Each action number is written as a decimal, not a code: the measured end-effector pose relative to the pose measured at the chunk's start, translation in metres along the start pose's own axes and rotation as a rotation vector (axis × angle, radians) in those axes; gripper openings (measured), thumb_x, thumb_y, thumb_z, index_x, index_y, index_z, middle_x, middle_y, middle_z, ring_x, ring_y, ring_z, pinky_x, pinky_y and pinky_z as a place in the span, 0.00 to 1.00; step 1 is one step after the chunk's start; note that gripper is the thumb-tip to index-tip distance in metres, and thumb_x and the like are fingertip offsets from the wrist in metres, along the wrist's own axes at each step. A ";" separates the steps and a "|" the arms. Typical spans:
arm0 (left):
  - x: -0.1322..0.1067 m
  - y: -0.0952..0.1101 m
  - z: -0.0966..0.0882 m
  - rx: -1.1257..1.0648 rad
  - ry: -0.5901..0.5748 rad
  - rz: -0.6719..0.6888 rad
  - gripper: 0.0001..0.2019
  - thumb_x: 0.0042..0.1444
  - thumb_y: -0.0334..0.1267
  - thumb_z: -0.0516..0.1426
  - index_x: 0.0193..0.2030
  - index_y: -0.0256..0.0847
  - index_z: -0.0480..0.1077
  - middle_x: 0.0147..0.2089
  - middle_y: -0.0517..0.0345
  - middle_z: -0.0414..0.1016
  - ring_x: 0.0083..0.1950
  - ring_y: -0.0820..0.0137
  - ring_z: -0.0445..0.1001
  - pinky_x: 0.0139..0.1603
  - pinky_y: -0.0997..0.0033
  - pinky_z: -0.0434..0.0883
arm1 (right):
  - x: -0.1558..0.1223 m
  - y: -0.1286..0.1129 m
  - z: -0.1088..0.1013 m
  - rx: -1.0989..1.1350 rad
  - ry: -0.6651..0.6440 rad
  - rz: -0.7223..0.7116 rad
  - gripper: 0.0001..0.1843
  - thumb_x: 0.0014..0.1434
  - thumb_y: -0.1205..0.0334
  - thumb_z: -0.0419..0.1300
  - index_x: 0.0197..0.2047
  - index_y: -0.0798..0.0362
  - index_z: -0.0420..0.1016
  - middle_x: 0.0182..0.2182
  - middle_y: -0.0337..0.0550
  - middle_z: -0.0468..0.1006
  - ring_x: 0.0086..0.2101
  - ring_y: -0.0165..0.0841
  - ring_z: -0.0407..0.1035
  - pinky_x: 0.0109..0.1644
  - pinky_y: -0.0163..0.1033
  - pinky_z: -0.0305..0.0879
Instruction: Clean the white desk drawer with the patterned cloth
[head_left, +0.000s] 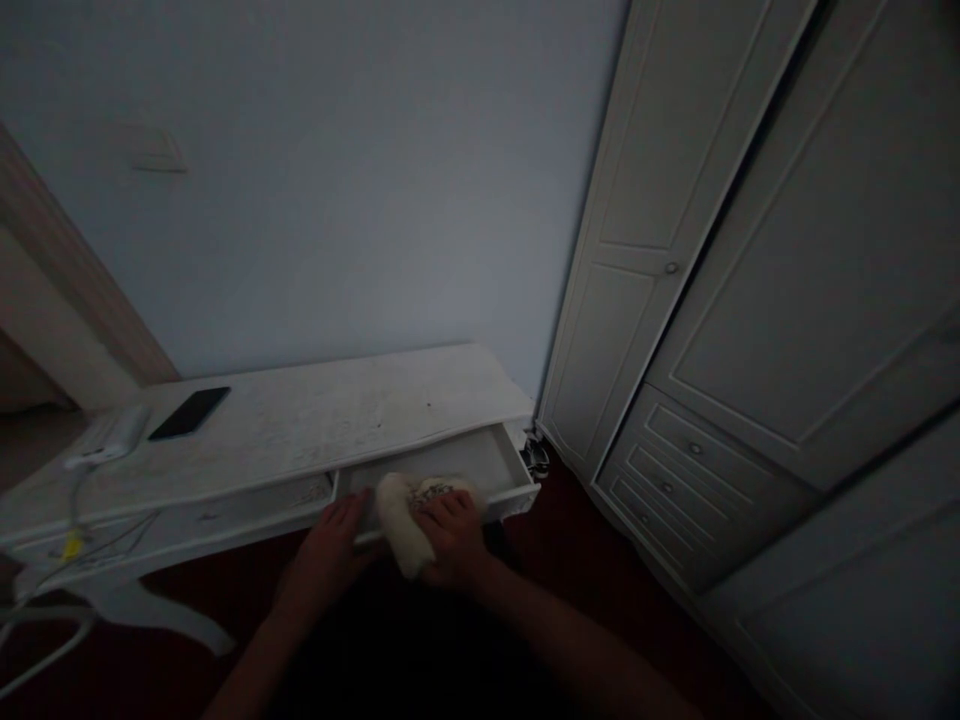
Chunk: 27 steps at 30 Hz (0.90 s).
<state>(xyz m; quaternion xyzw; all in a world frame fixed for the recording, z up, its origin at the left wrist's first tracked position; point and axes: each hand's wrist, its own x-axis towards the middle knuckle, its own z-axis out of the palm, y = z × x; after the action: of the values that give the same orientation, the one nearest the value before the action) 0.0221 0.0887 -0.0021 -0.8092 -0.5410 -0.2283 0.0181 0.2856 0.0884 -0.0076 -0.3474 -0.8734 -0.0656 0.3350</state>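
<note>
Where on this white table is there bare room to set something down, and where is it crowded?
The table top is bare from the phone rightwards to its end by the wardrobe. The open drawer looks bare behind the cloth. Crowded: the left end, with white device and cables, and the drawer front, where left hand, right hand and cloth gather.

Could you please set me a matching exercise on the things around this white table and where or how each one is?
1 phone
2 cloth
3 drawer
4 wardrobe

A pulled open
B standing right of the table
C held in the right hand
D lying on the table

Pairs: 1-D, 2-C, 3-A, 4-B
</note>
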 end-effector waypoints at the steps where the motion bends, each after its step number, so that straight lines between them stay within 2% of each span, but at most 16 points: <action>1: 0.000 0.000 -0.002 -0.029 -0.010 -0.005 0.30 0.58 0.37 0.59 0.68 0.40 0.65 0.67 0.44 0.73 0.67 0.53 0.72 0.69 0.52 0.69 | 0.012 -0.016 0.009 0.006 -0.017 -0.003 0.37 0.53 0.36 0.61 0.58 0.53 0.73 0.48 0.50 0.80 0.46 0.47 0.69 0.51 0.54 0.59; 4: -0.001 0.001 -0.010 -0.100 -0.078 -0.057 0.30 0.59 0.32 0.54 0.70 0.46 0.63 0.69 0.50 0.72 0.69 0.58 0.70 0.71 0.57 0.66 | 0.038 -0.048 0.025 0.027 -0.072 0.006 0.34 0.54 0.35 0.61 0.54 0.52 0.74 0.47 0.49 0.80 0.47 0.47 0.69 0.52 0.55 0.61; 7: -0.001 0.007 -0.018 -0.102 -0.129 -0.137 0.32 0.60 0.31 0.54 0.72 0.48 0.59 0.71 0.50 0.69 0.70 0.60 0.69 0.70 0.60 0.67 | 0.040 -0.047 0.022 0.023 -0.107 -0.018 0.31 0.56 0.37 0.62 0.53 0.52 0.73 0.48 0.50 0.79 0.48 0.47 0.68 0.52 0.54 0.62; 10: -0.001 0.014 -0.021 -0.017 -0.162 -0.187 0.30 0.60 0.35 0.58 0.71 0.45 0.63 0.71 0.45 0.69 0.69 0.58 0.70 0.65 0.59 0.71 | 0.019 -0.021 0.006 0.004 -0.086 -0.041 0.33 0.56 0.40 0.63 0.58 0.53 0.72 0.51 0.52 0.79 0.50 0.48 0.67 0.53 0.53 0.61; 13: 0.001 0.017 -0.020 0.047 -0.162 -0.118 0.21 0.61 0.49 0.62 0.58 0.43 0.76 0.63 0.45 0.77 0.70 0.51 0.68 0.67 0.52 0.69 | -0.013 0.017 -0.019 -0.030 -0.032 0.008 0.33 0.55 0.43 0.62 0.58 0.53 0.73 0.51 0.54 0.78 0.49 0.49 0.66 0.54 0.53 0.61; 15: 0.002 0.017 -0.020 0.046 -0.164 -0.054 0.19 0.62 0.55 0.61 0.49 0.44 0.81 0.58 0.46 0.81 0.71 0.49 0.67 0.69 0.50 0.68 | -0.033 0.041 -0.038 -0.057 -0.003 0.041 0.30 0.55 0.47 0.62 0.57 0.54 0.74 0.51 0.55 0.77 0.49 0.49 0.66 0.54 0.53 0.60; 18: 0.004 0.014 -0.019 0.046 -0.166 -0.033 0.19 0.61 0.58 0.61 0.44 0.45 0.83 0.54 0.48 0.83 0.70 0.48 0.68 0.69 0.48 0.68 | -0.055 0.069 -0.062 -0.124 0.050 0.110 0.26 0.53 0.53 0.61 0.54 0.55 0.75 0.49 0.55 0.76 0.48 0.48 0.65 0.54 0.52 0.60; 20: 0.004 0.012 -0.018 0.048 -0.159 -0.026 0.19 0.61 0.58 0.62 0.44 0.45 0.83 0.53 0.49 0.84 0.68 0.48 0.70 0.69 0.48 0.67 | -0.061 0.078 -0.069 -0.180 0.081 0.186 0.23 0.53 0.54 0.61 0.51 0.55 0.75 0.48 0.55 0.76 0.47 0.49 0.65 0.53 0.52 0.60; 23: 0.004 0.009 -0.016 0.036 -0.151 -0.010 0.19 0.61 0.59 0.62 0.44 0.46 0.84 0.52 0.51 0.85 0.67 0.50 0.72 0.70 0.49 0.66 | -0.056 0.072 -0.067 -0.248 0.118 0.316 0.20 0.52 0.55 0.60 0.47 0.55 0.75 0.45 0.55 0.75 0.46 0.49 0.64 0.51 0.52 0.59; 27: 0.004 0.009 -0.013 0.027 -0.138 -0.021 0.19 0.61 0.58 0.62 0.44 0.46 0.83 0.51 0.51 0.85 0.67 0.49 0.70 0.68 0.50 0.67 | -0.035 0.043 -0.049 -0.259 0.132 0.424 0.19 0.52 0.54 0.60 0.45 0.53 0.74 0.43 0.53 0.75 0.45 0.49 0.63 0.51 0.53 0.57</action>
<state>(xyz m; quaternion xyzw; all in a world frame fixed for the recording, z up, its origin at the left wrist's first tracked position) 0.0267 0.0844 0.0128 -0.8169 -0.5526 -0.1650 -0.0107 0.3588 0.0840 0.0027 -0.5579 -0.7416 -0.1277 0.3500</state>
